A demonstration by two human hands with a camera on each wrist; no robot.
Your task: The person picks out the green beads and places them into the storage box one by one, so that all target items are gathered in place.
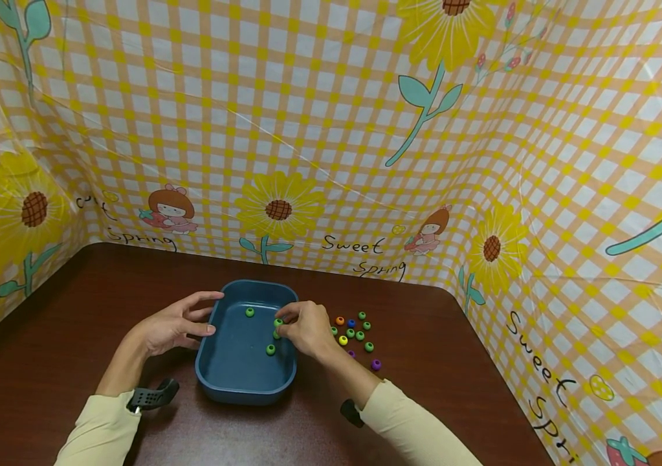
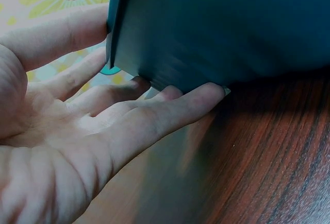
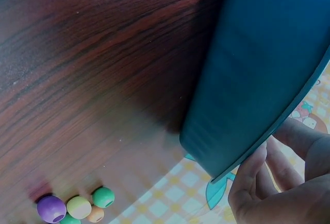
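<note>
A blue rectangular tray [image 1: 246, 391] stands on the table, with green beads [image 1: 250, 312] on its floor. At its left side my left hand [image 1: 176, 323] touches the rim and outer wall with thumb and fairly straight fingers [image 2: 170, 113]. My right hand [image 1: 307, 330] reaches over the right rim and pinches a green bead [image 1: 278, 322] between thumb and fingertips. Right below that bead, another green bead [image 1: 276, 334] shows partly. In the right wrist view the tray wall [image 3: 247, 80] hides the fingertips of my right hand [image 3: 283, 177].
Right of the tray, several loose beads lie on the dark wooden table [image 1: 424, 388]: green [image 1: 369, 347], yellow [image 1: 343, 340], orange [image 1: 340, 321], blue [image 1: 351, 323] and purple [image 1: 376, 365]. A checked sunflower cloth [image 1: 319, 136] stands as a wall behind and at both sides.
</note>
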